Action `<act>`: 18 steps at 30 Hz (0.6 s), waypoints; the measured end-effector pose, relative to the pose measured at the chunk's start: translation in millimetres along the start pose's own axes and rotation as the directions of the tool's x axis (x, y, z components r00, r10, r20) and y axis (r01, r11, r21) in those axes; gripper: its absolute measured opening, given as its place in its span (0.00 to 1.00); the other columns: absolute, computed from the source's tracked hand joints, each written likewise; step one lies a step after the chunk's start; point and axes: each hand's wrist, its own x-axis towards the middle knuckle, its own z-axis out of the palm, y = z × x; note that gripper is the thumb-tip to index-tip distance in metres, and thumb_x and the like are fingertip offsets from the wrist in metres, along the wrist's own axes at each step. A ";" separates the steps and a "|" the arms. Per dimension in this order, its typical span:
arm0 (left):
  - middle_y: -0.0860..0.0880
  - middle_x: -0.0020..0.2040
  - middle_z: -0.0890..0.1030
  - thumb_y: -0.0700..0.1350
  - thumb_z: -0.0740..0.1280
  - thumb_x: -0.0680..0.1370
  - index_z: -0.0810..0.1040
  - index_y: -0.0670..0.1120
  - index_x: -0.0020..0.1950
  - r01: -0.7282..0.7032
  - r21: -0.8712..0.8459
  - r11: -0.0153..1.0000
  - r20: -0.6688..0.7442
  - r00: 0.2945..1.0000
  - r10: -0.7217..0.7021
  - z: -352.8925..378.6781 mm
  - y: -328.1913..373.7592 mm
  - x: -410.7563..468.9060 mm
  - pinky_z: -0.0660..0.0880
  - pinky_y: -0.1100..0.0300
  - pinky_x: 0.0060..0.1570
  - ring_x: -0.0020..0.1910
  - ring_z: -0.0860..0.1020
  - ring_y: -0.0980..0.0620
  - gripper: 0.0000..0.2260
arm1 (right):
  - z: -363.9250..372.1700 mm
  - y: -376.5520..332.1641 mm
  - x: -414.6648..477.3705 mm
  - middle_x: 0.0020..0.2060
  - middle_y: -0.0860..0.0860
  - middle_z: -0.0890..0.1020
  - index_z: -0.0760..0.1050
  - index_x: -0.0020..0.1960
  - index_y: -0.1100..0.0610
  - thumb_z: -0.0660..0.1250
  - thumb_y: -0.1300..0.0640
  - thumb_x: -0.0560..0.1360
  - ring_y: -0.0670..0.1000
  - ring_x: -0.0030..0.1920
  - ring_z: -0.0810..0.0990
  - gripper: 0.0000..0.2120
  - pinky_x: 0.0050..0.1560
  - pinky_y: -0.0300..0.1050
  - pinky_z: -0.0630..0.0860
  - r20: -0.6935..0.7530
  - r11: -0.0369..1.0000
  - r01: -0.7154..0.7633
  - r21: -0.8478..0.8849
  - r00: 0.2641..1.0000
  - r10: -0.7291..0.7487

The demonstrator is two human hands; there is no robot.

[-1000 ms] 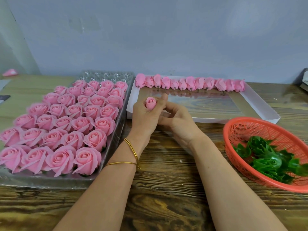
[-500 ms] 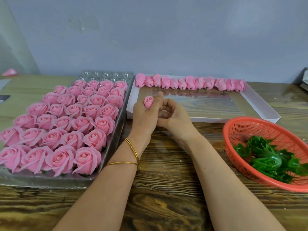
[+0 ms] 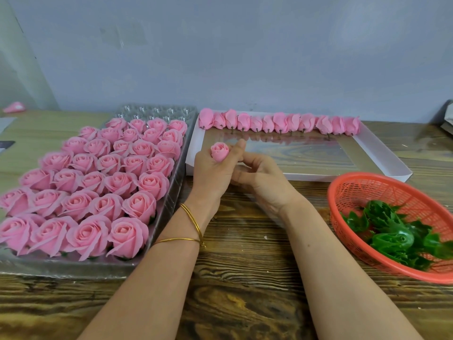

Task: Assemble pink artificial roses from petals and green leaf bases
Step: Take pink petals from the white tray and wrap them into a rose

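My left hand (image 3: 213,173) grips a small pink rose bud (image 3: 219,150) upright between thumb and fingers, above the table's middle. Just to its right, my right hand (image 3: 263,182) has its fingers curled toward the bud's underside; what they touch or hold is hidden behind the left hand. Several finished pink roses (image 3: 98,187) fill a clear plastic tray (image 3: 169,214) on the left. A row of pink buds (image 3: 279,123) lies along the far edge of a white shallow box (image 3: 382,155). Green leaf bases (image 3: 392,231) lie in an orange basket (image 3: 343,190) at the right.
The wooden table (image 3: 245,278) stretches toward me under my forearms. A grey wall stands behind. A stray pink piece (image 3: 15,107) lies far left, and a dark object (image 3: 447,116) sits at the far right edge.
Both hands have stayed close together with the bud in the left one. The bud has risen slightly and then turned a little in the fingers.
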 end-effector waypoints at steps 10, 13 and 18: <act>0.57 0.29 0.78 0.46 0.70 0.77 0.76 0.54 0.31 -0.195 0.289 0.937 0.006 0.979 0.202 -2.2 -4.7 -0.3 0.74 0.58 0.33 0.31 0.75 0.58 0.14 | 8.9 -5.5 5.3 0.40 0.53 0.81 0.75 0.46 0.57 0.69 0.53 0.70 0.48 0.43 0.81 0.10 0.42 0.41 0.78 -0.240 0.995 0.097 -0.006 0.966 -0.096; 0.60 0.33 0.82 0.47 0.69 0.77 0.80 0.59 0.37 -0.212 0.308 0.927 0.078 0.977 0.198 0.1 -2.6 -4.5 0.76 0.64 0.38 0.36 0.79 0.62 0.10 | 13.2 -4.5 3.0 0.43 0.54 0.83 0.77 0.50 0.59 0.70 0.49 0.69 0.50 0.46 0.81 0.16 0.47 0.42 0.78 -0.254 0.994 0.087 -0.069 0.962 -0.102; 0.65 0.32 0.79 0.46 0.69 0.78 0.78 0.62 0.40 -0.243 0.367 0.898 0.126 0.969 0.211 -0.3 -0.9 -6.5 0.71 0.75 0.38 0.38 0.78 0.68 0.11 | 16.3 -5.4 2.3 0.42 0.55 0.82 0.79 0.51 0.63 0.70 0.49 0.68 0.56 0.49 0.80 0.19 0.61 0.57 0.76 -0.274 0.987 0.081 -0.141 0.955 -0.117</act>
